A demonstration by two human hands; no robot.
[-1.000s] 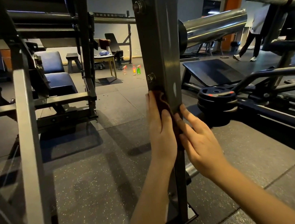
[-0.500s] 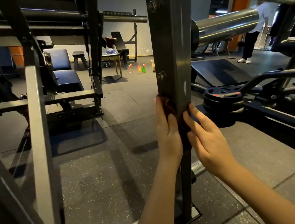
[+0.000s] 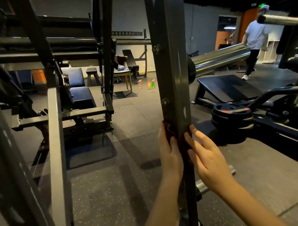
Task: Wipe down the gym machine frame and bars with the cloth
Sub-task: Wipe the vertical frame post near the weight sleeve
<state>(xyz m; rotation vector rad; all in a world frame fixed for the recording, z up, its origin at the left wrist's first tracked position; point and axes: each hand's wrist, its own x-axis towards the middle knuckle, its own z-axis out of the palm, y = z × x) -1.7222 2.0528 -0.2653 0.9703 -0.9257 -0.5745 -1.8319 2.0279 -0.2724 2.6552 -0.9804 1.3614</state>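
From the head camera, we see a dark steel upright post (image 3: 171, 56) of the gym machine standing right in front of us, with two bolts on its left edge. Our left hand (image 3: 170, 154) presses a dark reddish cloth (image 3: 170, 131) flat against the post's left face, just below the lower bolt (image 3: 164, 102); its grip is closed on the cloth, fingers laid along the steel. Our right hand (image 3: 207, 159) rests on the post's right edge with fingers spread and holds nothing, so its grip is open, steadying the post.

We judge the wiping to be in its middle: the cloth sits partway up this post, and we cannot tell from the dim sheen which stretches are already clean. The post above the bolts, its foot near the floor (image 3: 106, 195), the chrome sleeve (image 3: 219, 59) to the right and the slanted frame bars (image 3: 57, 145) on the left all look like work left to do.
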